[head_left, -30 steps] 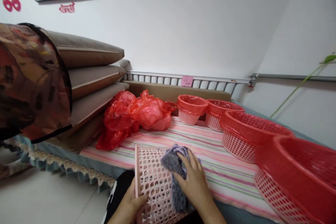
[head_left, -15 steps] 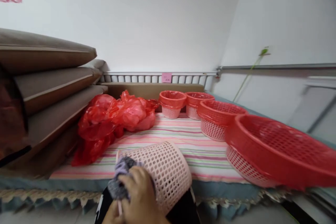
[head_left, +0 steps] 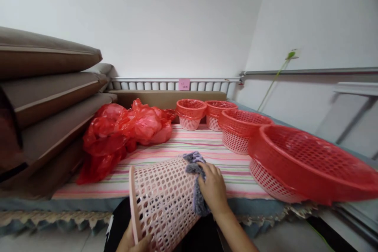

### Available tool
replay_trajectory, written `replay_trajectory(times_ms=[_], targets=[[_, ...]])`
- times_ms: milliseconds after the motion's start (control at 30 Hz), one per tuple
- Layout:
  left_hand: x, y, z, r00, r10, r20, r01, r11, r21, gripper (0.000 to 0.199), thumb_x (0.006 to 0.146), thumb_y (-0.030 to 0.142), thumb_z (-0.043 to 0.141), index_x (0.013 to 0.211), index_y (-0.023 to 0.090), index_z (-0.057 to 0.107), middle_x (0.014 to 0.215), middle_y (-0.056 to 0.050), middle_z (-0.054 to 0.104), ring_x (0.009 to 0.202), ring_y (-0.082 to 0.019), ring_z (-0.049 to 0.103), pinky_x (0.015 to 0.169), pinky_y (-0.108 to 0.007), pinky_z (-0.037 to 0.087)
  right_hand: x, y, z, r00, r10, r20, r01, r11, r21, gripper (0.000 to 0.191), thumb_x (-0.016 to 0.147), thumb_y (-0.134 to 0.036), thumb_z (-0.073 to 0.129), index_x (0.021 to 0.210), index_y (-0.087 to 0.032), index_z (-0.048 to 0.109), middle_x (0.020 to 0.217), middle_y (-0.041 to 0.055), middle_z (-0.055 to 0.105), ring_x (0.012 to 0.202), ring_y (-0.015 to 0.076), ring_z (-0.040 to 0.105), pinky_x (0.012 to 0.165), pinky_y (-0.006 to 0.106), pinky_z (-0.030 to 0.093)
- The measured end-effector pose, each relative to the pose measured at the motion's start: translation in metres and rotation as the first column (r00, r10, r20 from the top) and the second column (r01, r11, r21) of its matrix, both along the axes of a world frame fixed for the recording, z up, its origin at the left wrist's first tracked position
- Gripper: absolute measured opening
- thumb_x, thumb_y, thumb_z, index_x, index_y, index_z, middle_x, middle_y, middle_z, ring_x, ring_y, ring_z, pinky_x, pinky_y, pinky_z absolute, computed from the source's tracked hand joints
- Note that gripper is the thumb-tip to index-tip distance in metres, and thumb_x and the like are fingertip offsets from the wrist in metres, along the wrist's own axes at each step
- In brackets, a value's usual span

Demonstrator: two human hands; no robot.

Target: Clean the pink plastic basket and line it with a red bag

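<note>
A pale pink perforated plastic basket (head_left: 165, 201) lies tilted on its side over my lap, its rim to the left and its base to the right. My left hand (head_left: 134, 240) grips that rim from below, thumb on the outside. At the base end, my right hand (head_left: 214, 189) is closed round a grey and lilac cloth (head_left: 197, 185), which presses against the basket. Part of the cloth hangs down over the base. The fingertips of my left hand are hidden inside the basket.
Several baskets lined with red plastic bags (head_left: 242, 126) run in a row along the right side of the striped bed sheet (head_left: 189, 141). A crumpled heap of red bags (head_left: 130, 126) lies left of centre, beside stacked brown cushions (head_left: 56, 86). A metal rail (head_left: 165, 85) stands behind.
My right hand has moved with the cloth from the basket's rim end to its base end. More of the basket's side and rim now shows, with my left hand on the rim.
</note>
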State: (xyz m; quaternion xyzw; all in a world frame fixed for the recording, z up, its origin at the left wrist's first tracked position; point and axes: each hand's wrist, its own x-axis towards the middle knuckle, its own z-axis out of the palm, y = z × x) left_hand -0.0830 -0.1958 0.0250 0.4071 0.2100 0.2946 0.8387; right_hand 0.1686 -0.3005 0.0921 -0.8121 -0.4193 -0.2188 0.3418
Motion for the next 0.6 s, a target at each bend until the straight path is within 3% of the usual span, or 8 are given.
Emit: replay_trajectory(times_ms=[133,267,400,500,600], targets=[[0.0,-0.005,0.001,0.993,-0.067,0.094,0.067,0.998,0.006,0.087,0.058,0.032,0.081,0.135,0.024,0.04,0.12,-0.013,0.065,0.12,-0.035,0.05,0.103,-0.048,0.037,-0.01,0.012,-0.012,0.997,0.016,0.079,-0.02,0.999,0.047,0.047,0.076,-0.016,0.048,0.123,-0.016,0.047,0.109,0.0105,0.056,0.102,0.0258,0.048,0.091,0.043,0.04],[-0.002,-0.004,0.004,0.99,-0.09,0.106,0.082,0.993,0.08,0.074,0.061,0.036,0.08,0.127,0.021,0.05,0.114,-0.014,0.068,0.115,-0.036,0.054,0.098,-0.049,0.04,-0.078,0.037,-0.01,0.984,0.179,0.012,-0.18,0.984,0.011,0.056,0.072,-0.019,0.053,0.127,-0.016,0.044,0.11,0.0112,0.056,0.106,0.0276,0.048,0.093,0.042,0.039],[-0.005,-0.003,0.003,0.996,-0.059,0.066,0.048,0.986,0.158,0.067,0.059,0.036,0.081,0.12,0.021,0.057,0.113,-0.012,0.068,0.113,-0.036,0.055,0.098,-0.046,0.041,-0.141,0.049,0.01,0.912,0.381,-0.153,-0.397,0.913,-0.093,0.057,0.067,-0.017,0.055,0.124,-0.02,0.05,0.106,0.0087,0.058,0.105,0.0272,0.049,0.094,0.041,0.039],[-0.005,-0.003,-0.003,0.996,-0.05,0.079,0.039,0.991,0.128,0.067,0.06,0.036,0.08,0.121,0.024,0.056,0.117,-0.009,0.066,0.115,-0.035,0.054,0.101,-0.046,0.038,-0.146,0.051,0.026,0.861,0.482,-0.162,-0.505,0.848,-0.16,0.046,0.066,-0.02,0.058,0.112,-0.025,0.058,0.125,0.007,0.05,0.121,0.0291,0.038,0.102,0.046,0.029],[-0.002,-0.002,-0.012,0.993,-0.027,0.115,0.015,0.995,0.098,0.069,0.059,0.039,0.08,0.121,0.025,0.055,0.122,-0.01,0.063,0.119,-0.035,0.051,0.102,-0.046,0.036,-0.128,0.056,0.037,0.785,0.605,-0.134,-0.618,0.748,-0.24,0.043,0.065,-0.025,0.06,0.108,-0.025,0.058,0.148,0.0036,0.026,0.136,0.0282,0.016,0.109,0.047,0.017]])
